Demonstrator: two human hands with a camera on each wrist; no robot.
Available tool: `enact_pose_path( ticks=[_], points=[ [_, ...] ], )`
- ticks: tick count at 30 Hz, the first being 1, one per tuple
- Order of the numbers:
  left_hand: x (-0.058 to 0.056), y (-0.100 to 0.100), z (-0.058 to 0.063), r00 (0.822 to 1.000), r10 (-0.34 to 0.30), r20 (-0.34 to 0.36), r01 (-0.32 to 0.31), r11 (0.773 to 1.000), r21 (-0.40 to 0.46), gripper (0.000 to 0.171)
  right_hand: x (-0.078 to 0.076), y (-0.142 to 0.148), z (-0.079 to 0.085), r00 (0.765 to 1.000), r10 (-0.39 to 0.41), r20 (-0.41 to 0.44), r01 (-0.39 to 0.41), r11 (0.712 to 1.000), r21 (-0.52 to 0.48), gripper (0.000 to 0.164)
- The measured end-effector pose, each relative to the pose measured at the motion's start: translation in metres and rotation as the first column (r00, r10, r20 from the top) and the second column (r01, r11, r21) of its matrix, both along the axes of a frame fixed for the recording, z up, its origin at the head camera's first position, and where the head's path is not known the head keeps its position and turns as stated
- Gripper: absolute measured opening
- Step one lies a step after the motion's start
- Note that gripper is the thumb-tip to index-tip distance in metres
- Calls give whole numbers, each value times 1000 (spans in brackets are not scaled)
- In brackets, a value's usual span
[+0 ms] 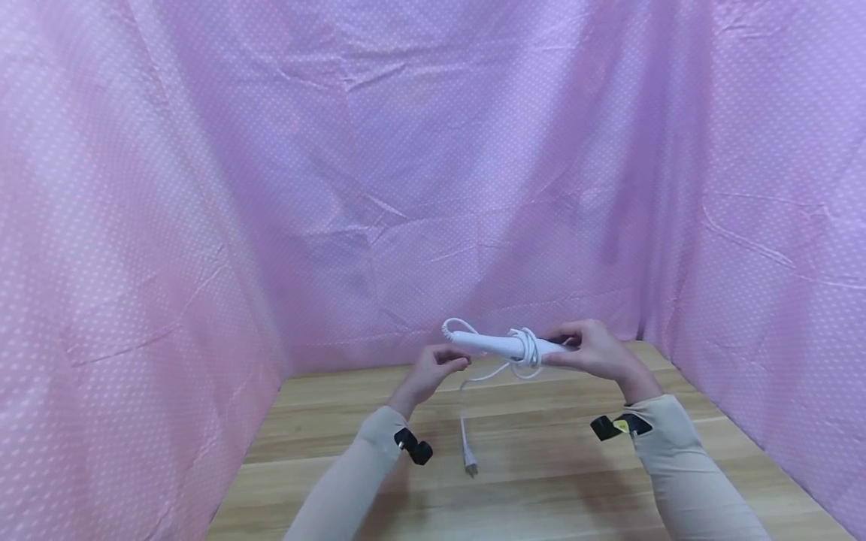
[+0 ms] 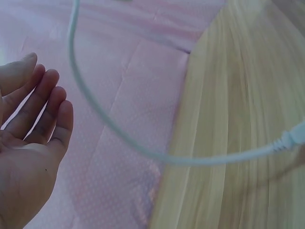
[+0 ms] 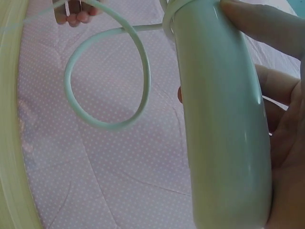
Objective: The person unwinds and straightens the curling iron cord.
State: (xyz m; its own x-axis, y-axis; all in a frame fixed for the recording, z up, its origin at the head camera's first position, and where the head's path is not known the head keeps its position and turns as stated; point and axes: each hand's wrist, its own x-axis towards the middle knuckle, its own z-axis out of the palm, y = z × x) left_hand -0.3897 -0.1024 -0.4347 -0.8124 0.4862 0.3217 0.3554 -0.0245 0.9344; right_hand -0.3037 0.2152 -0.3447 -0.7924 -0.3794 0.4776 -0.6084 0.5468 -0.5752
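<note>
White appliance [image 1: 489, 344]: I have it held up above the table [image 1: 541, 458], lying nearly level, narrow end toward the left, broad end in the right hand [image 1: 598, 352].
Right hand: closed round the broad end, thumb on one side and fingers on the other; I judge this grip steadies the body and leaves the wrapped middle and narrow end uncovered.
Cord [image 1: 531, 352]: it bows out from the narrow end, then wraps the middle in several turns, presumably to keep its length gathered; on the right wrist feed I see one slack loop standing off the body.
Left hand [image 1: 430, 371]: fingers softly bent, thumb apart, nothing in its grasp that I can see; it waits just beside the narrow end and near the free cord, a place I'd call handy for reaching either.
Plug [image 1: 470, 462]: at the end of the unwrapped length, below the hands; I cannot tell whether it touches the table.
</note>
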Motion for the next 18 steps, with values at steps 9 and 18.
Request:
enact_pose_path(
  ticks=[9, 18],
  points=[
    [2, 31, -3, 994, -98, 45, 94, 991, 94, 31, 0, -3, -1, 1000, 10, -5, -10, 1000, 8, 31],
    [11, 48, -4, 974, -187, 129, 160, 967, 196, 28, -1, -5, 0, 1000, 15, -10, -15, 1000, 18, 33]
  ],
)
